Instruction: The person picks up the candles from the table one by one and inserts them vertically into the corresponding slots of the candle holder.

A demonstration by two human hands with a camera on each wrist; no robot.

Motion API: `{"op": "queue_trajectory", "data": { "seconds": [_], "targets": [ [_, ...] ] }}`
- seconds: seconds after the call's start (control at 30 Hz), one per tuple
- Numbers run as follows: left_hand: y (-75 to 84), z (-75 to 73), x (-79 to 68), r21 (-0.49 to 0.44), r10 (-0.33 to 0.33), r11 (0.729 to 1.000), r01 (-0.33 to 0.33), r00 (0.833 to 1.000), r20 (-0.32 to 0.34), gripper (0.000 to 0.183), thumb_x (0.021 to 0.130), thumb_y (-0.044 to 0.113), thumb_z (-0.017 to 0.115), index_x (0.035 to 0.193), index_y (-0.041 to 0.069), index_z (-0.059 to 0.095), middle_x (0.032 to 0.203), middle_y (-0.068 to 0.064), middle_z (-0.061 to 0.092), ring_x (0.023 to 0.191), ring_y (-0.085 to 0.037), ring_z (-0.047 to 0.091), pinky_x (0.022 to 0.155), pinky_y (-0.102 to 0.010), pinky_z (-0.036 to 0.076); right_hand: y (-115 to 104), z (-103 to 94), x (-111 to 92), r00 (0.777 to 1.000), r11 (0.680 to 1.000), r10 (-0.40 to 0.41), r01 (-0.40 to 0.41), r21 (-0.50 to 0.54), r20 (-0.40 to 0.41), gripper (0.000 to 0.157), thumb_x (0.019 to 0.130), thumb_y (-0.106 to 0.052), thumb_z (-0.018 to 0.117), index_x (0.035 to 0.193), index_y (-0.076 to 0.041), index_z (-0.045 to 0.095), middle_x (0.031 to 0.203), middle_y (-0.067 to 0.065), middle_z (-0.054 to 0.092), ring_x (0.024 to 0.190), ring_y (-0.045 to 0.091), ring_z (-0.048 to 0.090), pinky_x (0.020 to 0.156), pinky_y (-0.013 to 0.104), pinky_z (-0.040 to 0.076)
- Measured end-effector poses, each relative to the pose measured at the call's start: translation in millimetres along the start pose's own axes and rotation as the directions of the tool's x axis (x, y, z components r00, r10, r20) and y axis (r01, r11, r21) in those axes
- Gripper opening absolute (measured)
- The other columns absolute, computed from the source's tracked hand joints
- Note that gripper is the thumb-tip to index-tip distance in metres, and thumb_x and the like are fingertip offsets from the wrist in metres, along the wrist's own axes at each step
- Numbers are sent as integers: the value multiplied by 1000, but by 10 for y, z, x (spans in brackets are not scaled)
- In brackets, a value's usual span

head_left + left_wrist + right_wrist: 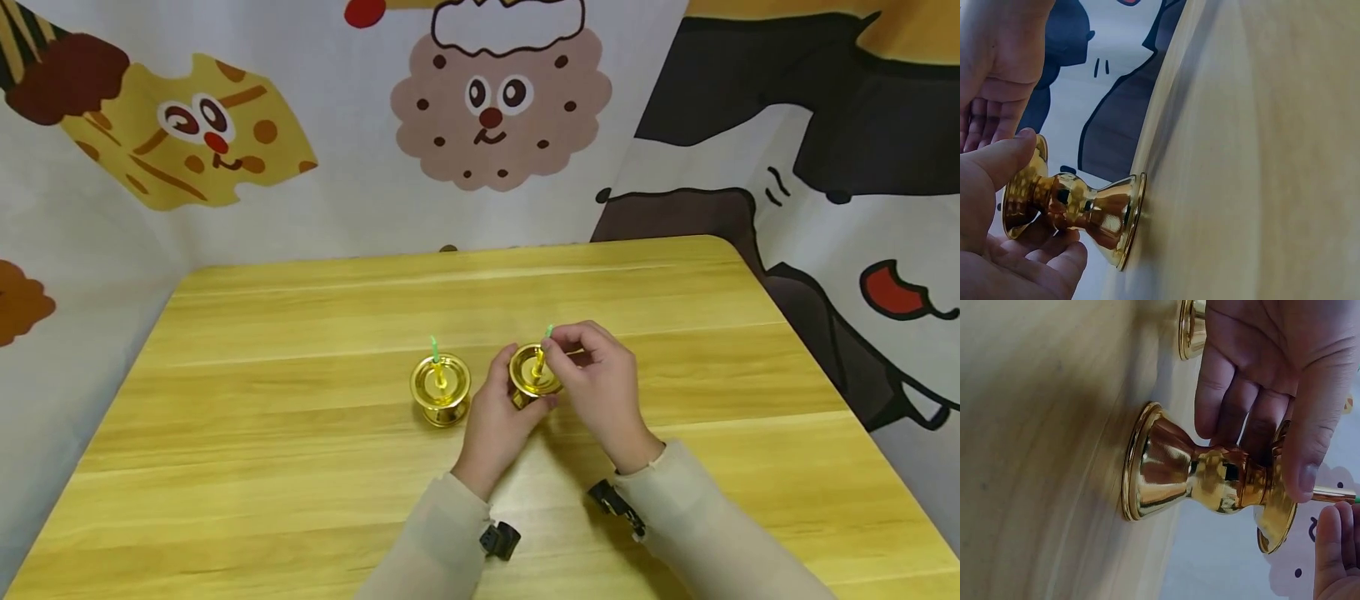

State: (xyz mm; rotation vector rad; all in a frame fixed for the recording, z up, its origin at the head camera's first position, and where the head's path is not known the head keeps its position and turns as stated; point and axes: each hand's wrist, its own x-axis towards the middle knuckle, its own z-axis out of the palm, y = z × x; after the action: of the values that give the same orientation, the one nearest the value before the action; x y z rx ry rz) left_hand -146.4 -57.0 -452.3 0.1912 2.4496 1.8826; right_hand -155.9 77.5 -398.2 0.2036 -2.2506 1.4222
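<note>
A shiny gold candle holder [531, 385] stands on the wooden table, its base against the tabletop in both wrist views. My left hand [495, 429] grips it around the upper stem and dish, thumb on the dish's near edge [1275, 522]. Above the dish, my right hand [603, 387] pinches a thin green candle [551, 329] between thumb and forefinger, at the top of the holder's gold tube [1332, 494]. To the left stands a matching gold candle holder [441, 408], a green candle [435, 348] upright in its tube, touched by neither hand.
The pale wooden table [262, 467] reaches back to a white curtain [345, 200] printed with cartoon food figures. Black wrist cameras [501, 540] sit at both cream sleeves [442, 533].
</note>
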Motion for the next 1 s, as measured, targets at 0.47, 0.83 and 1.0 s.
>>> {"op": "queue_trajectory", "data": {
  "seconds": [0.47,0.83,1.0],
  "targets": [
    [-17,-8,-3,-20,8,1000,-8,1000,1,85,83,20,83,153,9,36,141,-11,58,125,-22,59,103,-36,50,5,6,-33,1000,1000,6,-5,-26,29,4,90,-3,71,88,0,74,85,4,70,79,13,65,68,16,57],
    [-2,-4,1,21,-4,1000,4,1000,-4,85,84,24,83,153,9,36,139,-13,59,124,-23,59,104,-39,50,40,7,-61,999,997,32,-29,-66,42,7,90,-7,73,91,0,74,86,3,70,78,14,66,67,27,60],
    [2,-3,-3,16,-8,1000,8,1000,-1,85,84,24,83,154,10,36,139,-12,59,125,-22,59,104,-39,49,35,8,-67,999,997,32,-30,-71,38,8,90,-7,74,92,0,74,86,4,70,78,14,66,66,18,57]
  ]
}}
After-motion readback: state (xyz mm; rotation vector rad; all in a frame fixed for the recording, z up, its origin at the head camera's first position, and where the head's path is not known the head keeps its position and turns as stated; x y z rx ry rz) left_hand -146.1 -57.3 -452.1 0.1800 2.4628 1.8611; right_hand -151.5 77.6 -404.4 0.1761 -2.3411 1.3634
